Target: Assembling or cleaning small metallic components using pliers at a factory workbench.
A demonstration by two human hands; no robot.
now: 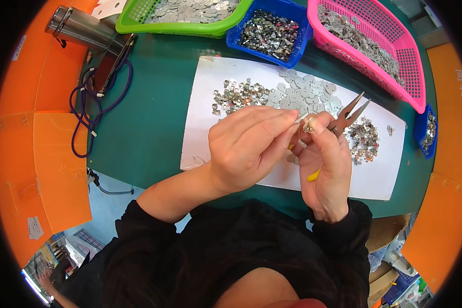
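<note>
Over a white sheet [197,138], my two hands meet. My left hand [246,146] pinches a small, pale flat piece [301,118] at its fingertips. Needle-nose pliers [350,114] with yellow handles rest in my right hand [327,167], jaws apart and pointing away from me. That same hand's thumb and fingers hold a small shiny metal piece [308,126], round or coiled, close to the flat piece. Whether the two pieces touch, I cannot tell. Beyond the hands lie small metal bits [236,95] and flat grey pieces [308,92]; more metal bits [364,139] lie right of the pliers.
At the table's [133,159] far side stand a green basket [179,30], a blue bin [292,61] and a pink basket [364,69], all holding metal parts. A small blue tray [422,126] is at right. A steel flask [87,31] and purple cord [90,120] are at left.
</note>
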